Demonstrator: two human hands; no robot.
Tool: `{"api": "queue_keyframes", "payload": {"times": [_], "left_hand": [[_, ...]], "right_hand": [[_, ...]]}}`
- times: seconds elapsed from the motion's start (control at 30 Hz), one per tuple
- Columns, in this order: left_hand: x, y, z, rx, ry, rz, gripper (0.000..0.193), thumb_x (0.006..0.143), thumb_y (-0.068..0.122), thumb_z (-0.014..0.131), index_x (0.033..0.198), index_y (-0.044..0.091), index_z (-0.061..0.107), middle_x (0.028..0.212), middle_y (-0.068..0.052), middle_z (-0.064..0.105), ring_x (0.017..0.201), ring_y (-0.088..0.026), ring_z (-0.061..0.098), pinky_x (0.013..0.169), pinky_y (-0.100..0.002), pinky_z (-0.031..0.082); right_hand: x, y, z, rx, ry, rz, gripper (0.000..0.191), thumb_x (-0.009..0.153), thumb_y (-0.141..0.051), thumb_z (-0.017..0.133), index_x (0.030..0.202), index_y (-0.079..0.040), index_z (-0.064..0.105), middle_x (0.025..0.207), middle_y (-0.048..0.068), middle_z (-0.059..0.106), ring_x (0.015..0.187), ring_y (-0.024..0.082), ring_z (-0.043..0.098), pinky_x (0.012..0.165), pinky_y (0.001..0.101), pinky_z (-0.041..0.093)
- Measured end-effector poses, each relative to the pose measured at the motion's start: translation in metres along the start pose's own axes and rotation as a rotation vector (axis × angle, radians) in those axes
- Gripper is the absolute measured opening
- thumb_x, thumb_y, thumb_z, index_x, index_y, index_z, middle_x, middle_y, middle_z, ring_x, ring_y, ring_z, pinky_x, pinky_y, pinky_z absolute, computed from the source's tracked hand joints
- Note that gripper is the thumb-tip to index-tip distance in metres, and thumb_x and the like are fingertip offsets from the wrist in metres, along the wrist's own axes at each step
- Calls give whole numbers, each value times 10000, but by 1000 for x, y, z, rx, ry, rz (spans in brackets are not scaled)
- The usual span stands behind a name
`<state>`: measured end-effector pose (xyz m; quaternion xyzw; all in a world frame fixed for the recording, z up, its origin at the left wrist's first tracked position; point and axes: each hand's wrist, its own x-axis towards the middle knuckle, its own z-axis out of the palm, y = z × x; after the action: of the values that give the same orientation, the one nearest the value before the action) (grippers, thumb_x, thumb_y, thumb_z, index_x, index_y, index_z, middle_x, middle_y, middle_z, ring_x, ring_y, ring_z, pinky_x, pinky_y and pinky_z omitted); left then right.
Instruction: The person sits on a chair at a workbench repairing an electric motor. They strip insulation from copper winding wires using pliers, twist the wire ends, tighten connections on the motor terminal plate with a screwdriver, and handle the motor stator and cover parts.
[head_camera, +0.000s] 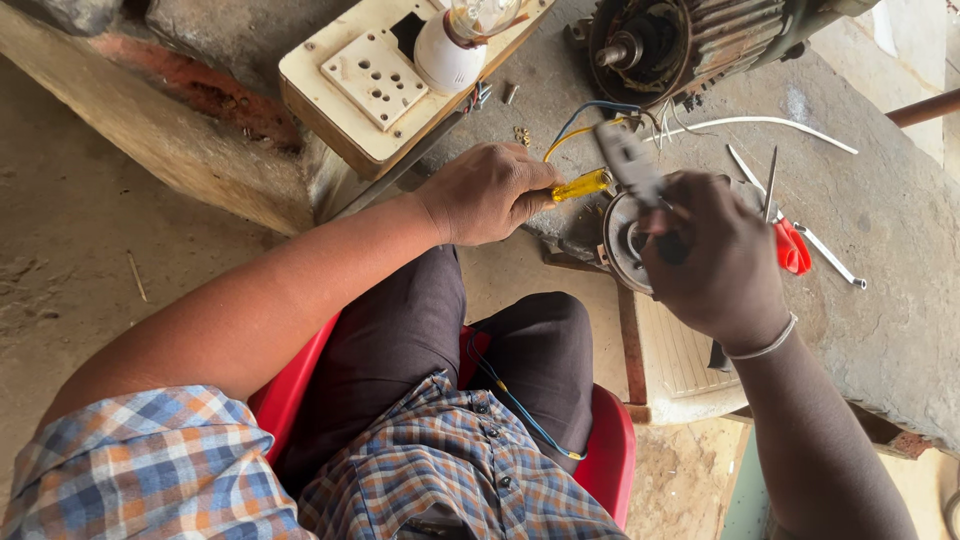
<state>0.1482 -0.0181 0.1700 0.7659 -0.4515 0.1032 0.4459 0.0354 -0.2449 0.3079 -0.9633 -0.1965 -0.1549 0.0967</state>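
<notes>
Plaid short-sleeved shirt (440, 460) — dark trousers (400, 340) — thin wrist bangle (765, 347).

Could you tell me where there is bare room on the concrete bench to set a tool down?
Bare patches: right of the red-handled tool, and between the socket board and the motor. Crowded around both hands, left hand and right hand.

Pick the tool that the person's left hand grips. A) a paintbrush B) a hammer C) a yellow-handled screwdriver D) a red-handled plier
C: the left hand is closed around a yellow-handled screwdriver, whose clear yellow handle sticks out of the fist toward the round metal motor part that the right hand steadies.
</notes>
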Motion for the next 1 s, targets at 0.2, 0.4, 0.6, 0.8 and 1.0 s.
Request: {"api": "queue_keyframes", "payload": {"times": [0.2,0.4,0.6,0.8,1.0], "left_hand": [[-3,0,1,8,57,47,248,963,227,707,1118,34,728,928,-141,747,898,-355,710,810,-475,558],[-3,-1,1,20,22,19,229,978,226,709,1109,38,728,911,-139,746,897,-354,713,817,-477,560],[-2,0,1,4,55,54,250,965,213,723,1136,31,716,930,-142,748,901,-335,722,821,-463,569],[-1,1,-2,-3,29,42,220,974,208,720,1123,46,719,910,-133,749,875,-340,722,820,-470,566],[-1,2,-4,16,4,13,204,972,227,726,1089,61,708,871,-125,742,869,-345,716,823,-480,558]], "right_hand": [[1,0,-2,30,19,58,243,953,-18,667,1173,-10,565,1009,138,720,909,292,749,800,389,586],[-1,1,-5,61,-10,75,275,910,-18,664,1164,-7,561,973,135,721,921,297,747,821,391,574],[0,1,-3,9,-14,60,270,932,-45,699,1168,-11,573,993,142,704,930,308,735,807,397,571],[0,1,2,12,-79,95,306,867,-66,704,1148,-21,593,981,129,732,868,274,757,747,390,598],[0,1,3,21,-42,49,250,949,-57,679,1178,-16,589,1038,133,742,900,255,767,757,371,605]]}}
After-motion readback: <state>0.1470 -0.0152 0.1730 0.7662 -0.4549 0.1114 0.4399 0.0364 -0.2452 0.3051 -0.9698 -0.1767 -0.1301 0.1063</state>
